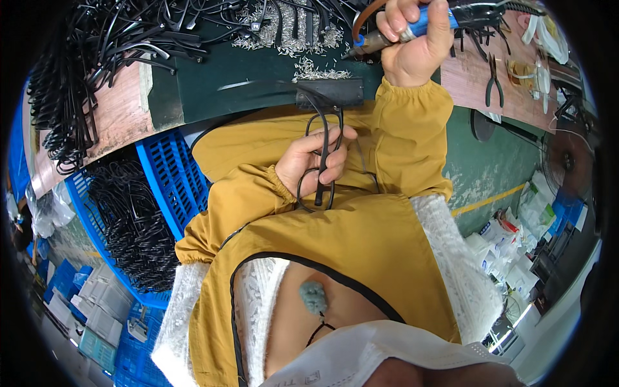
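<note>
Two bare hands are working at the near edge of the table. The left hand [311, 158] is holding a thin black frame [324, 145], which is looking like the frame of glasses. Its fingers are curling in almost fully, and only a small space is remaining inside them. One flat dark strip of this frame is passing across the front of the fingers, its far end is reaching toward the black block [335, 93], and a thin loop is showing on the near side of the hand. How firmly the fingers are pressing, I cannot tell.

On the far right, the right hand [416, 58] is wrapping its fingers around a blue power tool [420, 27], leaving no visible gap. The narrow tip of this tool is pointing to the left, above the dark green mat [213, 87]. Small silver screws [322, 69] are lying at the block's far side. On the far left, many black strips [64, 109] are hanging over the table, and nearer, a blue basket [169, 177] is containing more dark pieces [126, 226]. Pliers [494, 84] are resting at the right.
</note>
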Tool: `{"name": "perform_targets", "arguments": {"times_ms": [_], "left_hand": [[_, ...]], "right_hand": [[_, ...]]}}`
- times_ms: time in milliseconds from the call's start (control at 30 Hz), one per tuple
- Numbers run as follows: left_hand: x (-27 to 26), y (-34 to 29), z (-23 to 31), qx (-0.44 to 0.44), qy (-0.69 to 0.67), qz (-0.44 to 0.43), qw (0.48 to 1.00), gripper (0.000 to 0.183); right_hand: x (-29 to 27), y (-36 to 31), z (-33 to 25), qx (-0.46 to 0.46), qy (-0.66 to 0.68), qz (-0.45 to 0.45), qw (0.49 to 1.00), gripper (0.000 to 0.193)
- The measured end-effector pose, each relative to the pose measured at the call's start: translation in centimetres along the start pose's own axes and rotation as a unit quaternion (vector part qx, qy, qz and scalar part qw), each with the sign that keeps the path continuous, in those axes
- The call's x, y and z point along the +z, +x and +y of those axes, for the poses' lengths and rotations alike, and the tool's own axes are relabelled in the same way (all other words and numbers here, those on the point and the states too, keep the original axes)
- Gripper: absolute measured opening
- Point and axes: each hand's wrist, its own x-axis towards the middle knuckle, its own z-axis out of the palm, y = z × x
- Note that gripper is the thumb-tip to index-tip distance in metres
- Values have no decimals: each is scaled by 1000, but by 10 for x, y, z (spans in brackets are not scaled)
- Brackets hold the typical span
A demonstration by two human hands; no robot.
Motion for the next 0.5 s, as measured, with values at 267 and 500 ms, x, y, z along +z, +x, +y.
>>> {"name": "perform_targets", "arguments": {"times_ms": [267, 500], "left_hand": [[-10, 11, -7, 57, -82, -119, 988, 17], [-11, 15, -11, 58, -110, -133, 983, 20]], "right_hand": [[21, -55, -15, 21, -219, 4, 975, 44], [61, -93, 0, -15, -254, -37, 966, 41]]}}
